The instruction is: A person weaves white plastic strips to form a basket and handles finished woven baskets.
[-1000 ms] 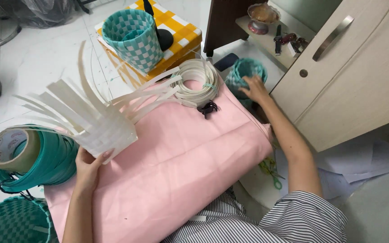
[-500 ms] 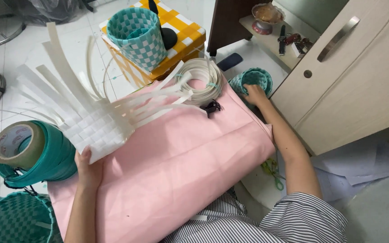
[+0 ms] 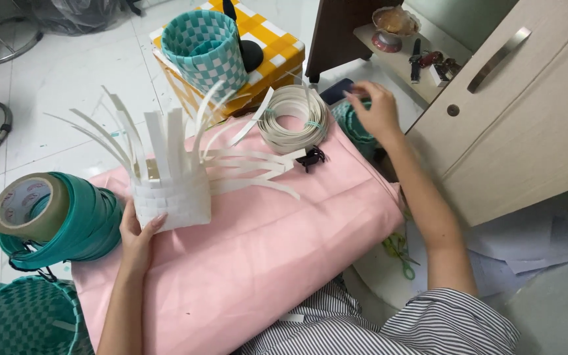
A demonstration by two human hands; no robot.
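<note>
A half-woven white strip basket [image 3: 169,190] stands upright on a pink cloth [image 3: 264,243] over my lap, its loose strips pointing up and to the right. My left hand [image 3: 141,233] holds its lower left corner. My right hand [image 3: 379,112] is stretched to the far right edge of the cloth, fingers curled over a teal woven object [image 3: 356,128] that is partly hidden. A coil of white strip [image 3: 294,118] and a black clip [image 3: 311,158] lie between the basket and that hand.
A teal strip roll with brown tape [image 3: 54,220] on it sits left. A teal-and-white woven basket [image 3: 205,49] rests on a yellow checked box [image 3: 277,56]. Another teal basket [image 3: 21,322] is bottom left. A beige cabinet [image 3: 514,112] stands right; green scissors [image 3: 399,253] lie on the floor.
My left hand has turned the white basket upright and drawn it toward the cloth's middle. My right hand has lifted slightly off the teal object.
</note>
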